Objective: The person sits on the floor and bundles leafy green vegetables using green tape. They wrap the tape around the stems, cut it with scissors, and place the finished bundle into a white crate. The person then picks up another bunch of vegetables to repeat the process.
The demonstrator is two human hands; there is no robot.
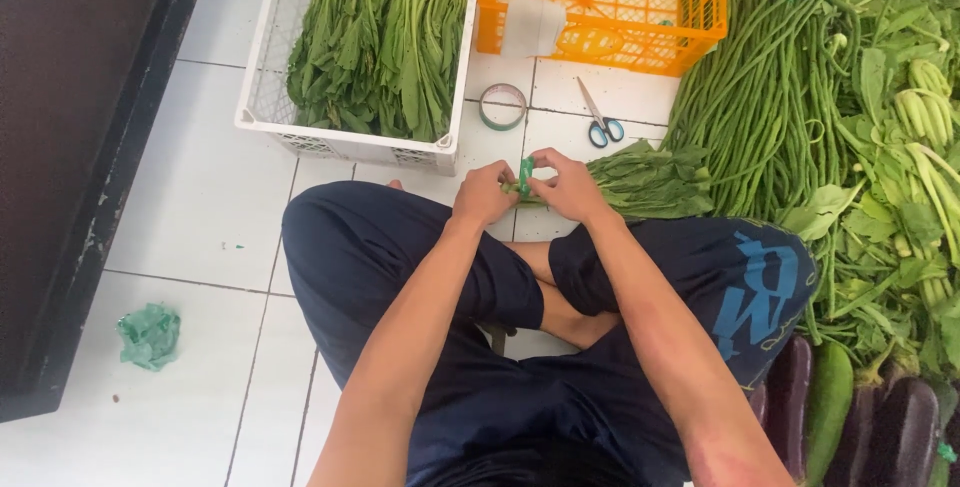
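Both hands, left (484,194) and right (568,185), hold a narrow grip on green tape (526,176) around a greens bundle (640,182) at frame centre. The tape could slip or tear if pulled hard. Tape roll (502,106) and scissors (600,119) lie just above; bare floor (200,207) lies left.

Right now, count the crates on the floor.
2. A white crate holding bundled greens sits at upper left; an orange crate stands right beside it, top centre. Others may lie out of view.
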